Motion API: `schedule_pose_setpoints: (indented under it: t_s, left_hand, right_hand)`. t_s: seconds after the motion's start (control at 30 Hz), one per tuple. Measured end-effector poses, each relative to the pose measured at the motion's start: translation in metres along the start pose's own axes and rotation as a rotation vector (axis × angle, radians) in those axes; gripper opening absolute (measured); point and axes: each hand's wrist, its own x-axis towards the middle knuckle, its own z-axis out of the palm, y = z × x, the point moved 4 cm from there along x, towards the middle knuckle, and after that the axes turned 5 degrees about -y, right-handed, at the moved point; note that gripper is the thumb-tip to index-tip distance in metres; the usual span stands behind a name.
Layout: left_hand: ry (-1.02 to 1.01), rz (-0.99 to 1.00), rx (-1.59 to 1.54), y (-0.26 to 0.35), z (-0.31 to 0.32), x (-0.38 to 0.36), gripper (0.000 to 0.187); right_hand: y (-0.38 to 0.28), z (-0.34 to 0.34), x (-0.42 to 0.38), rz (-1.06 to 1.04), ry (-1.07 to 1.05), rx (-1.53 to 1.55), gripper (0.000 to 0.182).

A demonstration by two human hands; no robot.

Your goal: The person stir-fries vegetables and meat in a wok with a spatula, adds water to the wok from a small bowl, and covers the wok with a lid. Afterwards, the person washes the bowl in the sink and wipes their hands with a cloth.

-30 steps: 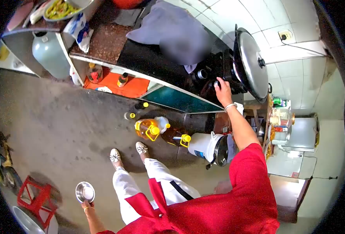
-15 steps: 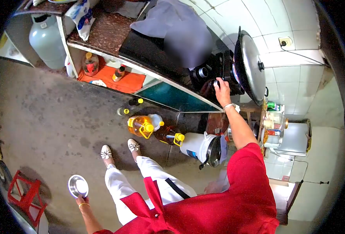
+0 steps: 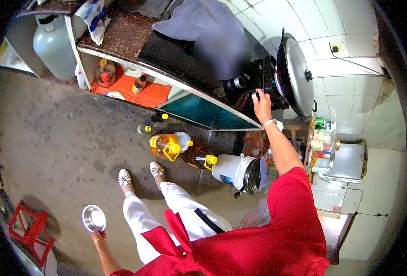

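Note:
My left hand [image 3: 97, 236], low on the left, holds the rim of a small shiny metal bowl [image 3: 93, 218]; its fingers are partly hidden. My right hand [image 3: 261, 106] reaches to the front of the black stove [image 3: 240, 94], its fingers closed round a control knob [image 3: 255, 96]. A second knob [image 3: 239, 82] sits beside it. Just beyond the hand, a large black wok [image 3: 282, 69] stands on the stove with a metal lid [image 3: 300, 73] on it.
Oil jugs [image 3: 164, 146], bottles and a white bucket [image 3: 227, 169] stand on the floor below the counter. A grey cloth [image 3: 194, 18] lies on the counter. A red stool [image 3: 31, 230] is at lower left, a gas cylinder [image 3: 54, 48] at upper left.
The view has shifted slightly. My left hand and the bowl sit a touch higher and further right. My right hand stays at the knob.

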Motion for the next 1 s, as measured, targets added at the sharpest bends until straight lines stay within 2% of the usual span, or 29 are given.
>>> schedule_pose_setpoints:
  t_s: [0.13,0.33,0.67,0.73,1.0]
  left_hand:
    - [0.076,-0.097,0.016,0.001,0.005,-0.012,0.026]
    - [0.063,-0.029,-0.015,-0.001,0.001,-0.007,0.023]
    - [0.052,-0.077,0.103,-0.003,-0.009,0.004,0.025]
    - [0.085,-0.074,-0.036,-0.007,-0.009,0.005,0.026]
    - [0.06,-0.098,-0.028,-0.011,-0.009,0.01,0.028]
  right_hand:
    - [0.003,0.003,0.002,0.004,0.003,-0.024,0.029]
    - [0.002,0.001,0.002,0.026,-0.001,-0.024,0.029]
    - [0.006,-0.001,0.004,0.081,-0.047,-0.054,0.03]
    - [0.007,0.0,0.005,0.062,-0.022,-0.053,0.029]
    - [0.013,-0.001,0.016,0.172,-0.02,0.024,0.036]
